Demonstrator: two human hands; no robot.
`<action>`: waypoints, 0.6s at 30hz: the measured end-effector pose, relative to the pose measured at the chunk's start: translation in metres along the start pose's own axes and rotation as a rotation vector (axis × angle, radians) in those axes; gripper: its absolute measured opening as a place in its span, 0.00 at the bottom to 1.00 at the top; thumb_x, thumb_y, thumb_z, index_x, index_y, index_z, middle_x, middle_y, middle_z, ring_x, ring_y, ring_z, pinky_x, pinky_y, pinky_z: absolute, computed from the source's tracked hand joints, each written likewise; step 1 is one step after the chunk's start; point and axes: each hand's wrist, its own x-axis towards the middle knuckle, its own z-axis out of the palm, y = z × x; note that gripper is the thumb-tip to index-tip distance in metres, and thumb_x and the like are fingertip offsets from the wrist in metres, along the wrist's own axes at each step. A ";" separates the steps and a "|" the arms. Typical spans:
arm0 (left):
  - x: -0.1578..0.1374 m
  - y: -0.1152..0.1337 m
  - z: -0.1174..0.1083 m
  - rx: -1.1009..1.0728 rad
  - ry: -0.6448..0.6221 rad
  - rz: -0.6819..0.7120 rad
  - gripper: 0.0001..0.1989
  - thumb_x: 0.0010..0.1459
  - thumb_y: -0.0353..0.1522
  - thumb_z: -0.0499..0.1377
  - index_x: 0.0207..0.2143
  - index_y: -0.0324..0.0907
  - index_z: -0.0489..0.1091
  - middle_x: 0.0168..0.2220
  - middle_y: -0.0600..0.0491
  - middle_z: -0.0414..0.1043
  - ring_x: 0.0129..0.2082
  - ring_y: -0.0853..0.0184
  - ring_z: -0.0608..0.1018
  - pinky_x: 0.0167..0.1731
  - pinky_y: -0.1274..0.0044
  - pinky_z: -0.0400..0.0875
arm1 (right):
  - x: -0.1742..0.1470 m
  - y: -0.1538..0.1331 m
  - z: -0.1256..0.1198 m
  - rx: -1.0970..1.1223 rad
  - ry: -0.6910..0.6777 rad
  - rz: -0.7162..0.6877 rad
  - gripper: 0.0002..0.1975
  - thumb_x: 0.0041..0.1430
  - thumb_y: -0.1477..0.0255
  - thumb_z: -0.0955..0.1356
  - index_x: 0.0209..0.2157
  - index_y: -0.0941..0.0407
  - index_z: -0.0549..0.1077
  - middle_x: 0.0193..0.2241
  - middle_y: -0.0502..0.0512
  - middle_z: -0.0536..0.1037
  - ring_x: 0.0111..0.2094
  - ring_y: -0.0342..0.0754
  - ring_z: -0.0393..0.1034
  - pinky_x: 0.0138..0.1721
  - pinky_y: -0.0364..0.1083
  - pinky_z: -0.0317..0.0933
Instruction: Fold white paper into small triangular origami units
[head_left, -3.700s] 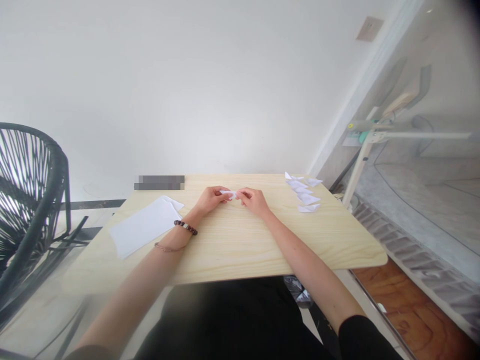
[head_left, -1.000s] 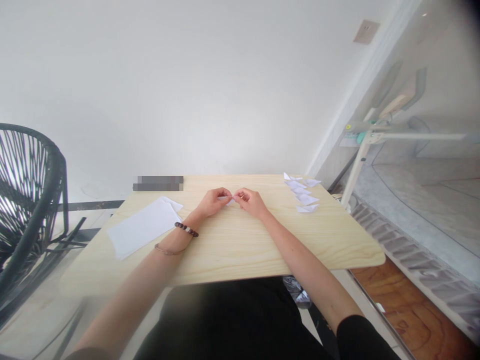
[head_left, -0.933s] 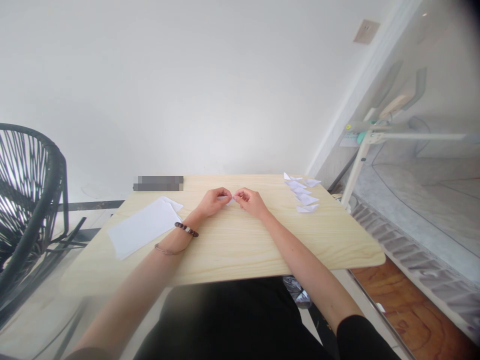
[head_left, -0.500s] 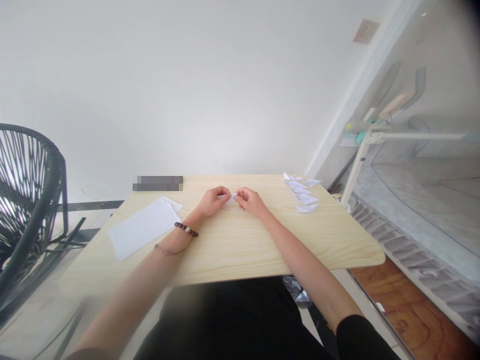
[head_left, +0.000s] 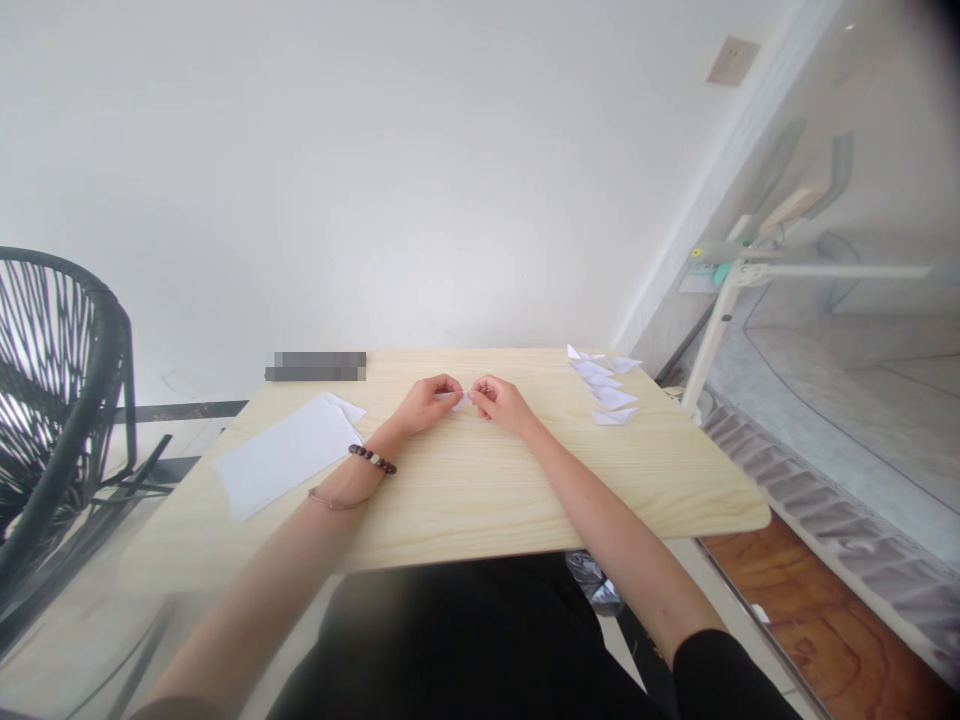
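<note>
Between my two hands is a small piece of folded white paper (head_left: 463,401), mostly hidden by the fingers. My left hand (head_left: 431,402) pinches its left side between thumb and fingertips. On the other side my right hand (head_left: 496,402) is closed in a pinch at the paper's right end. Both hands are just above the middle of the table, their fingertips close together. Several folded white paper boats (head_left: 601,378) lie in a loose column to the right of my right hand. Left of my left wrist lie sheets of white paper (head_left: 289,455).
The light wooden table (head_left: 480,510) stands against a white wall. A blurred-out dark object (head_left: 316,367) lies at its back left edge. A dark woven chair (head_left: 67,400) is on the left, and a white metal frame (head_left: 720,320) stands at the right.
The fingertips have shifted slightly on the folded paper, and less of it shows between my hands. The boats and the loose sheets have stayed in place.
</note>
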 end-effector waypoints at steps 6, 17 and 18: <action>-0.001 0.001 0.001 -0.029 -0.030 0.012 0.14 0.50 0.40 0.52 0.30 0.38 0.67 0.27 0.52 0.70 0.28 0.69 0.71 0.32 0.77 0.65 | -0.002 -0.006 0.000 -0.030 -0.018 -0.062 0.11 0.52 0.63 0.60 0.29 0.56 0.62 0.18 0.45 0.64 0.19 0.38 0.61 0.23 0.39 0.58; 0.000 0.002 -0.002 -0.003 -0.030 0.033 0.13 0.50 0.39 0.52 0.29 0.37 0.68 0.27 0.52 0.70 0.29 0.69 0.71 0.33 0.77 0.65 | -0.001 -0.004 0.001 -0.048 0.005 -0.051 0.11 0.51 0.63 0.61 0.29 0.56 0.64 0.21 0.46 0.65 0.18 0.38 0.62 0.22 0.39 0.58; -0.001 0.002 -0.003 -0.001 -0.033 0.038 0.13 0.49 0.39 0.53 0.29 0.37 0.68 0.27 0.52 0.70 0.29 0.69 0.71 0.33 0.77 0.65 | -0.001 -0.004 0.001 -0.051 -0.003 -0.057 0.11 0.51 0.63 0.61 0.29 0.56 0.64 0.20 0.46 0.65 0.18 0.38 0.62 0.22 0.39 0.58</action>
